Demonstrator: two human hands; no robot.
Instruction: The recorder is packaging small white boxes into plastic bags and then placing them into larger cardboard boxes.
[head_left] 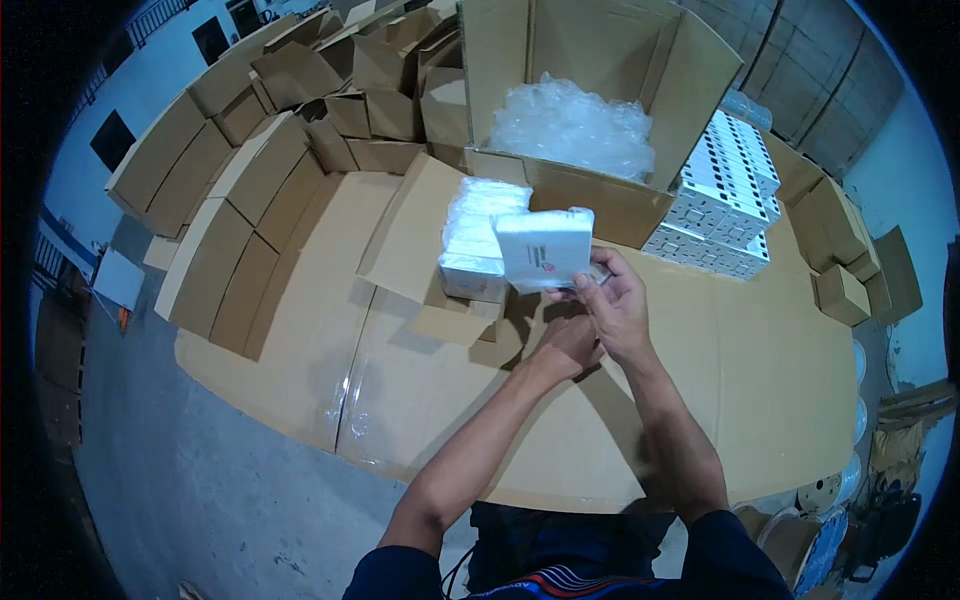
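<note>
Closest in, two bare forearms come up from the bottom edge over the bench [760, 400], which is covered in flattened brown cardboard. The right hand [618, 305] is closed around the lower right edge of a small white box [545, 248], flat and squarish, sealed in clear wrap, with a little red and dark mark printed on its face. The left hand [565, 345] sits just under and behind the right one, curled in. It's tucked up against the box's underside, but I can't tell if it's actually gripping it.

The box is held up off the bench, tilted, right above the hands. Just behind and left of it there's a stack of white wrapped packets [478, 240] sitting on a loose cardboard flap.

Further back is a big open carton [600, 195] with a wad of clear bubble wrap [570, 125] inside. To its right, a block of white boxes [720, 195] stacked in neat rows, dark printing on their sides. Smaller brown cartons [840, 290] sit at the far right, and a pile of folded empty cartons [250, 150] runs along the left and back.
</note>
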